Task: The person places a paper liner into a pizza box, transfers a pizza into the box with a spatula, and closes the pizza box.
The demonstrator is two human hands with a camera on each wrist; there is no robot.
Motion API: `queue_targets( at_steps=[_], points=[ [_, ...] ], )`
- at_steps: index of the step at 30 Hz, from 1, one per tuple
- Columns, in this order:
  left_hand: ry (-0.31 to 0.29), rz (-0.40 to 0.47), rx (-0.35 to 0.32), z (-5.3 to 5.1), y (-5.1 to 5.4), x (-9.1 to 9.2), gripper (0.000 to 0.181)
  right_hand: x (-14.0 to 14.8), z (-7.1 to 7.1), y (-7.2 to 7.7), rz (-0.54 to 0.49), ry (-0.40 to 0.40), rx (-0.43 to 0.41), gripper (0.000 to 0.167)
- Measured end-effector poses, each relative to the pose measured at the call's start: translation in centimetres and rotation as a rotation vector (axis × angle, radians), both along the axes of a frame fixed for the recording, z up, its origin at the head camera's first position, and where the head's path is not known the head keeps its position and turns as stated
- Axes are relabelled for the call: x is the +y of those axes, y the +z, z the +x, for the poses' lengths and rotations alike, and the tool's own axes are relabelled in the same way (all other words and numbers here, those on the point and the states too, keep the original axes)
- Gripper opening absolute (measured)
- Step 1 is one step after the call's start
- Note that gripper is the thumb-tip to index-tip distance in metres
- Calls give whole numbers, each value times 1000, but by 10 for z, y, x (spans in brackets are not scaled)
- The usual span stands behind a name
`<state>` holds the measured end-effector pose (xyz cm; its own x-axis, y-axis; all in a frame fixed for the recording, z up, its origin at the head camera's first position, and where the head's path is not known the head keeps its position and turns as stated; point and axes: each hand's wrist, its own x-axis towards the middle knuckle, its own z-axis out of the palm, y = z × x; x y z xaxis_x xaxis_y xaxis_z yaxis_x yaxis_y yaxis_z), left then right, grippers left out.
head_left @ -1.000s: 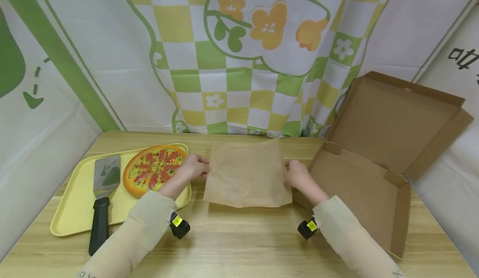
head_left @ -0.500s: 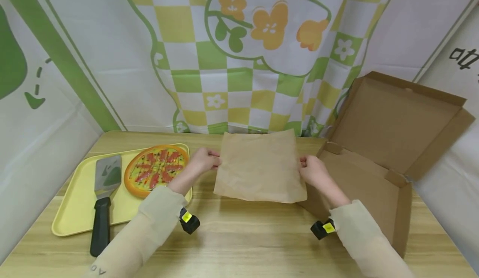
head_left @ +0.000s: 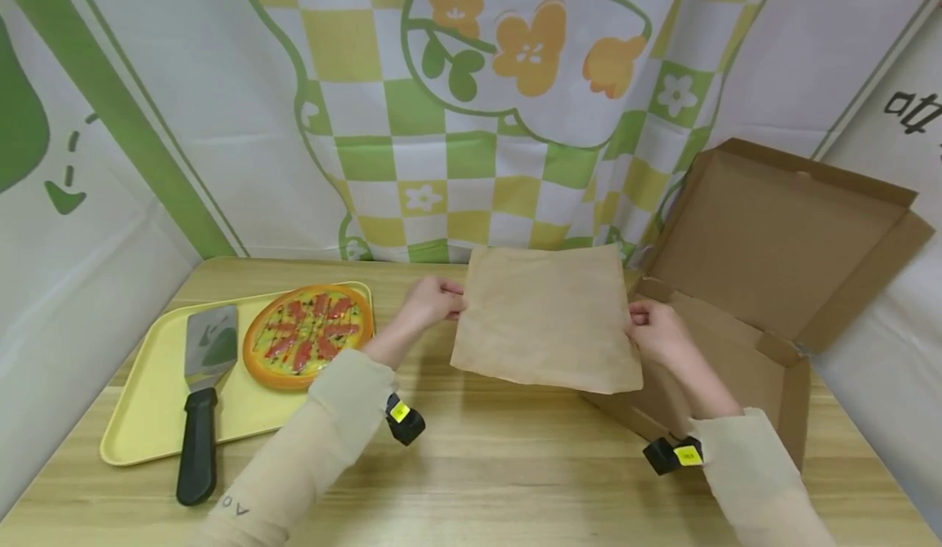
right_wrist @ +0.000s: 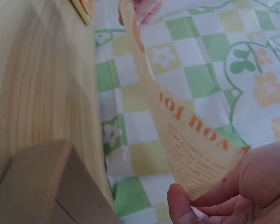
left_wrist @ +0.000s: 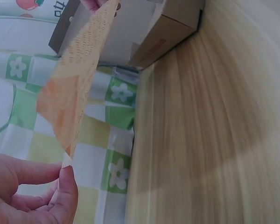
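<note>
A square sheet of brown greaseproof paper (head_left: 548, 318) is held up off the table between both hands. My left hand (head_left: 432, 302) pinches its left edge between thumb and fingers, and my right hand (head_left: 657, 330) pinches the right edge. In both wrist views the paper (left_wrist: 84, 70) is seen nearly edge-on, with orange lettering and small print on its far side. The sheet's right part overlaps an open cardboard pizza box (head_left: 787, 244) in the head view, hiding some of the box's left side. The right hand is over the box's base.
To the left lies a yellow tray (head_left: 140, 408) bearing a pizza (head_left: 309, 338) and a metal spatula (head_left: 209, 351) whose black handle overhangs the front edge. A checked curtain (head_left: 471, 154) hangs behind the wooden table (head_left: 500, 473).
Both hands have carried the paper rightward, from the middle of the table toward the pizza box, and the sheet looks higher. Pizza, tray, spatula and box stay in place.
</note>
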<state>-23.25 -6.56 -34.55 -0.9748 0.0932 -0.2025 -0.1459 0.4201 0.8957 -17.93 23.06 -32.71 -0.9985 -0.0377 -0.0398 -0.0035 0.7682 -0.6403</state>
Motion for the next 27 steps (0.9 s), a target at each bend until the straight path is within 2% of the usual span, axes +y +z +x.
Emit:
queue_targets(
  at_steps=[6,15,23,27],
  points=[
    [-22,22,-2,-7,6,20,28,18,7,5,-43,-4,22,37],
    [-61,-6,6,-10,13,43,28,41,16,8,-79,-55,-22,42],
    [-69,53,7,-13,11,62,24,60,24,11,-71,-84,-18,43],
    [-78,77,-15,-16,11,71,23,69,29,11,-89,-95,-18,45]
  ],
)
